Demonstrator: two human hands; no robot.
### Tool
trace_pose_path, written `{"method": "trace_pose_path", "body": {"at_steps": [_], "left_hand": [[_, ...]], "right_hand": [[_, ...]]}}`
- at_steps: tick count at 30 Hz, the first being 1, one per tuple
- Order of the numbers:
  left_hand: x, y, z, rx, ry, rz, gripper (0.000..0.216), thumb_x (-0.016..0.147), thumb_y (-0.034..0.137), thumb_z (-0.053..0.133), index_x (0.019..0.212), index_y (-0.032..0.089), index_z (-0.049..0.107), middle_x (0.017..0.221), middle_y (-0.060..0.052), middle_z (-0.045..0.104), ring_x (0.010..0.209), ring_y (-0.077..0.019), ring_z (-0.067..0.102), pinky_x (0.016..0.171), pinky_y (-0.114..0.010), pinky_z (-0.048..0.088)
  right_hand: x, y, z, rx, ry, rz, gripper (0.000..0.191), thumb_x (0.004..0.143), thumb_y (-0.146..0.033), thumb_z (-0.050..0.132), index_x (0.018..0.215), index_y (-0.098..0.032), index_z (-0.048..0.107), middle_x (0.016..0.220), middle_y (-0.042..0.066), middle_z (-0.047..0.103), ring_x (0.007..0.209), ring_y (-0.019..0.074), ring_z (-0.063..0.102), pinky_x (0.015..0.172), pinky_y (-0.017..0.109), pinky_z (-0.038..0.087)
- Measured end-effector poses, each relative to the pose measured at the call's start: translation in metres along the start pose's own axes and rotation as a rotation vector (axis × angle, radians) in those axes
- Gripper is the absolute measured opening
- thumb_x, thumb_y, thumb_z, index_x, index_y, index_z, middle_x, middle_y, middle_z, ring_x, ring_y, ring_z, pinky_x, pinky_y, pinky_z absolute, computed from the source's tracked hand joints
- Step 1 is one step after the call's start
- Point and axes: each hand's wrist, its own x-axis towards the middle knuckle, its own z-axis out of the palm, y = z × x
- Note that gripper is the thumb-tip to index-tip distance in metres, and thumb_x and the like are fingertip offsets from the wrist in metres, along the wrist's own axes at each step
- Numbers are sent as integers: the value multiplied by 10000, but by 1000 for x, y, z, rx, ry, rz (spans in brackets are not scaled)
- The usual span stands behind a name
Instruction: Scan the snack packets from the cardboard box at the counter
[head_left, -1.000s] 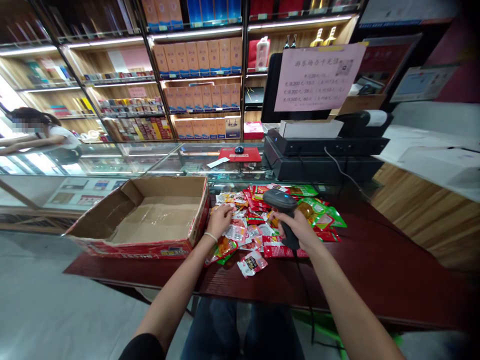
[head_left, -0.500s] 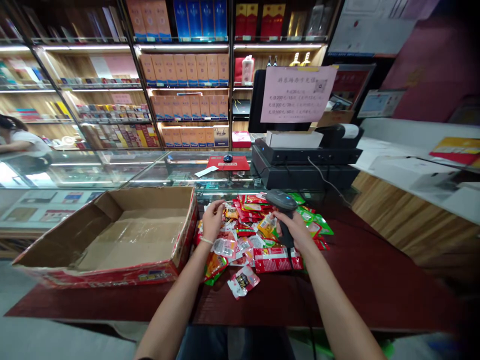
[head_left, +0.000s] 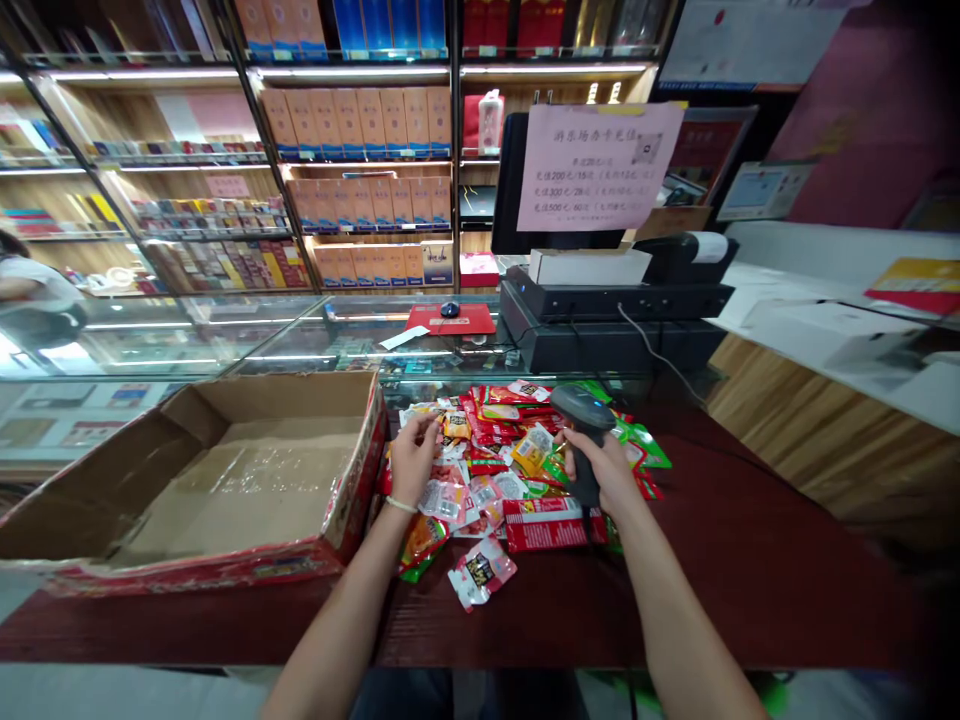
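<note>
My right hand (head_left: 604, 465) is wrapped round the grip of a black handheld barcode scanner (head_left: 583, 410), its head tilted over a heap of snack packets. Curled at the left side of that heap is my left hand (head_left: 415, 460), fingertips together beside a small orange-yellow packet (head_left: 456, 426); whatever they hold, if anything, is hidden. Between the hands lie a yellow packet (head_left: 533, 449) and several red, pink and white ones. A long red packet (head_left: 551, 525) lies at the near edge of the pile, and a pink-and-white packet (head_left: 482, 573) lies apart, closest to me.
A cardboard box (head_left: 255, 455) with low walls stands left of the heap on the dark red table (head_left: 757, 560). Behind are a mouse on a red pad (head_left: 472, 321), a monitor with a pink notice (head_left: 600, 170), and a black cash drawer (head_left: 622, 345). A person (head_left: 34, 290) is at far left.
The view has tilted down and shifted slightly, so the box and counter appear moved. Both hands stay by the heap, and the scanner remains in my right hand.
</note>
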Motion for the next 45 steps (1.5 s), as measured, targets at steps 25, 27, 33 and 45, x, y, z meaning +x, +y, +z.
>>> {"method": "trace_pose_path", "body": {"at_steps": [25,27,33,45], "left_hand": [[22,38,91,24,-274,168,238,880,300,569,1086,260,682,1132,-45,693,1075,-226,630,976,-360,476],[19,29,70,-192,-104,-25,292,883,389,572,1104,216,652,1082,-64,703,1016,-217,655,926,-362,514],[15,0,26,-718,45,-388,325,887,424,556,1140,221,578,1137,-78,681,1040,-182,662,905,-352,539],[1,-2,25,-799,-35,-395,433,911,475,504,1235,195,566,1202,-126,663,1176,-227,598,992,-404,485]], "right_hand": [[-4,-17,-15,88,86,-55,261,780,-441,684,839,-192,632,482,-29,577,376,113,460,390,229,368],[-8,-17,-8,76,46,-38,268,787,-449,679,806,-185,638,428,-34,538,365,112,452,386,225,358],[-15,2,24,-56,-188,94,317,759,-489,704,777,-179,638,402,-21,538,340,123,457,381,242,379],[-31,18,61,-258,-313,147,293,675,-443,764,791,-205,637,419,-42,544,360,130,474,394,251,377]]}}
